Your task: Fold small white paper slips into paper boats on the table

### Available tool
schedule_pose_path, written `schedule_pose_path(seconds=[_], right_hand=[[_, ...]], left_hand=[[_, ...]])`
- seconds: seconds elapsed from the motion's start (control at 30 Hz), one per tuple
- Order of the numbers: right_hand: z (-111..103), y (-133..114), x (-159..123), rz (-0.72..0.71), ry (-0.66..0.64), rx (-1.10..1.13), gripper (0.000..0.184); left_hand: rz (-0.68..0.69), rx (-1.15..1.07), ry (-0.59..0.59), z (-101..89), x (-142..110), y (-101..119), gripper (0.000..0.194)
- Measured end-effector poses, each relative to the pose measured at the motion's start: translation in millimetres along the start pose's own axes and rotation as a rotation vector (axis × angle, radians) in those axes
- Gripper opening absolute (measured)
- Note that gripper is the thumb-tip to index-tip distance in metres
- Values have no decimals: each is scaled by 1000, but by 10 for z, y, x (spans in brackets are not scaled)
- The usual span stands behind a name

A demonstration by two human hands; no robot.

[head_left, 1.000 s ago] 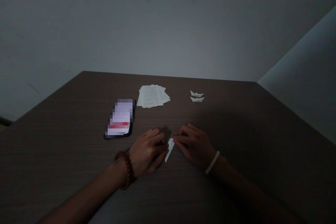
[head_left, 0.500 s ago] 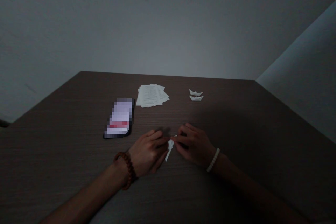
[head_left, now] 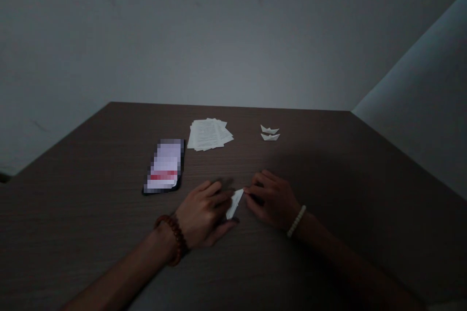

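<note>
A small piece of white folded paper (head_left: pixel 235 203) lies slanted on the table between my hands. My left hand (head_left: pixel 206 211), with a brown bead bracelet at the wrist, holds its left side down. The fingers there cover part of the paper, and the thumb is stretched out below its lower end. At the upper right tip, my right hand (head_left: pixel 270 198) pinches the paper between thumb and index finger, its other fingers curled. A pale bead bracelet circles the right wrist.
Behind my left hand a phone (head_left: pixel 165 166) lies with its lit screen blurred out. Beyond it is a loose stack of printed paper sheets (head_left: pixel 207 134). Two small paper boats (head_left: pixel 270 137) stand farther right on the dark wooden table (head_left: pixel 109 155). A wall rises behind.
My left thumb has spread away from the fingers, down past the paper's lower end. More of the paper shows between my hands. The view has shifted slightly.
</note>
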State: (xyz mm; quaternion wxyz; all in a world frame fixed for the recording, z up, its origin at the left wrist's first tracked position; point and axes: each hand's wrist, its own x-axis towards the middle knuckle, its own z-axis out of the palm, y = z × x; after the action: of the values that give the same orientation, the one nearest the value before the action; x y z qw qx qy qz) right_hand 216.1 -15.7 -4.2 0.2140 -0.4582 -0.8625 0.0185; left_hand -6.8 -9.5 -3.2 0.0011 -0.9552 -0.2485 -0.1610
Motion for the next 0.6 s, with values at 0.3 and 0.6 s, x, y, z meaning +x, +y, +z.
schedule_pose_path(seconds=[0.3,0.6], right_hand=[[51,39,-16,-46,48,38,8],[6,-10,-14,-139,-95,53,25]], left_hand=[[-116,30,0,-33,12,-45,29],[-95,55,-53,-35,18,-45,31]])
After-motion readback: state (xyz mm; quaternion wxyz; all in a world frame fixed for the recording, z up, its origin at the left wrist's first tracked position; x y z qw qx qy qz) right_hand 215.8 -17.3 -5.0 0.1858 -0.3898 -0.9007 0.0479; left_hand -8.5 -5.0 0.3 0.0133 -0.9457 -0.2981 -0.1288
